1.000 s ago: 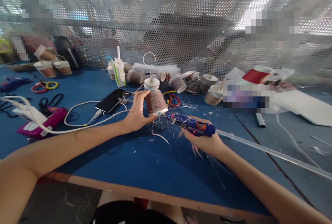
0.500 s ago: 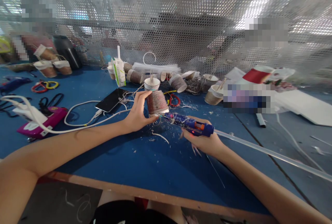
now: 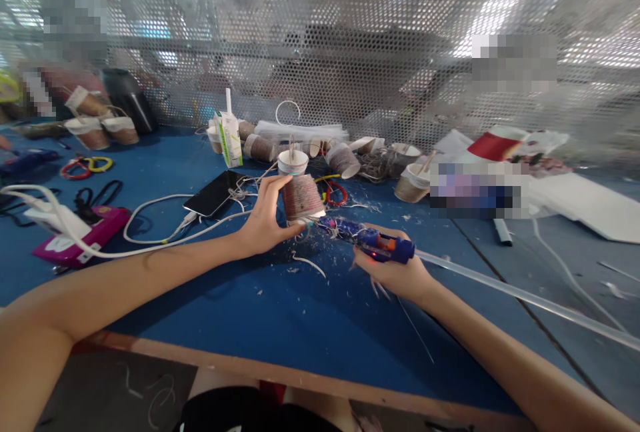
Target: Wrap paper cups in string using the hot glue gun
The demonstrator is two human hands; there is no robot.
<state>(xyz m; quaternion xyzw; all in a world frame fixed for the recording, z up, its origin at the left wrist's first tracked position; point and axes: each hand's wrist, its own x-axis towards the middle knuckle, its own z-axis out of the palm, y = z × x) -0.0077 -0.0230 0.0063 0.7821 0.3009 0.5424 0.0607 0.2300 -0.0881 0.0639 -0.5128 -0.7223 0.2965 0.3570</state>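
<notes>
My left hand (image 3: pixel 265 219) grips a cup wrapped in reddish-brown cord (image 3: pixel 303 199), thumb at its lower rim and fingers near its top. The cup is upside down, its white rim low. My right hand (image 3: pixel 400 272) is closed around a blue glue gun (image 3: pixel 383 244) with an orange part and a small red light. The gun's nozzle points left and lies at the cup's lower rim; whether they touch I cannot tell. A long clear glue stick (image 3: pixel 480 276) runs out of the gun's back. Just behind the held cup stands a white-rimmed cup (image 3: pixel 293 163).
On the blue table (image 3: pixel 210 305) lie a black phone (image 3: pixel 213 193), a magenta power strip (image 3: pixel 83 239), red-handled scissors (image 3: pixel 336 193) and a drink carton (image 3: pixel 230 139). Wrapped cups (image 3: pixel 413 183) line the back before a perforated metal screen (image 3: pixel 320 39). White cables cross the left side.
My right hand and the glue gun have shifted very slightly to the right. At the far left, a person's fingers now show by another blue glue gun.
</notes>
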